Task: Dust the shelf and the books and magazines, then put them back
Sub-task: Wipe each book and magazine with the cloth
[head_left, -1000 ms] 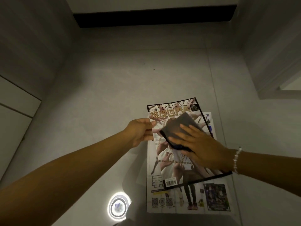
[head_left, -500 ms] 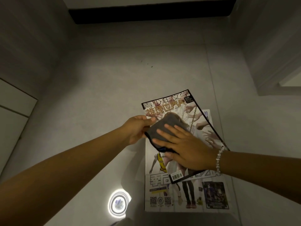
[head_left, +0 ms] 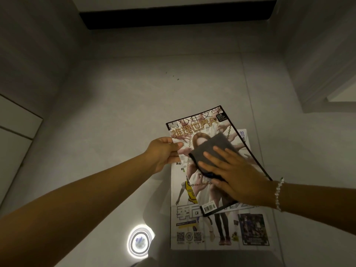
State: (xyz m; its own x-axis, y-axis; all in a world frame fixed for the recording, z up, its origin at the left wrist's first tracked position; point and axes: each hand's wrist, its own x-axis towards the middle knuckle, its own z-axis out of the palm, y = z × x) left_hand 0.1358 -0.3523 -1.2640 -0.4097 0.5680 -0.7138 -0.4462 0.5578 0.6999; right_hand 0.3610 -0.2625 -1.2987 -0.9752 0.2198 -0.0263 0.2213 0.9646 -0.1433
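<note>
Head view: a magazine with a black border and a cover of many reaching hands is held tilted above the grey tiled floor. Its left edge is pinched by the left hand, the thumb lying on the cover and the other fingers curled beneath it. A dark grey cloth is laid on the middle of that cover and is pressed flat by the right hand, whose fingers are straight and spread over the cloth's lower half; nothing is gripped by them. A beaded bracelet is worn on the right wrist. The barcode at the magazine's lower corner is seen just below the right hand.

A second magazine is seen flat on the floor under the held one, its long sides running toward the lower edge of the floor. A basketball player in a yellow jersey, large characters, two square codes and a small dark picture are shown on its visible lower part. Its upper part is covered by the held magazine, apart from a strip at its upper right corner.

A round reflection of a ring light is seen on the floor near the lower edge, just left of the lying magazine. A dark recess is seen along the floor's far edge, pale cabinet panels at its left, and a pale moulding at its right.
</note>
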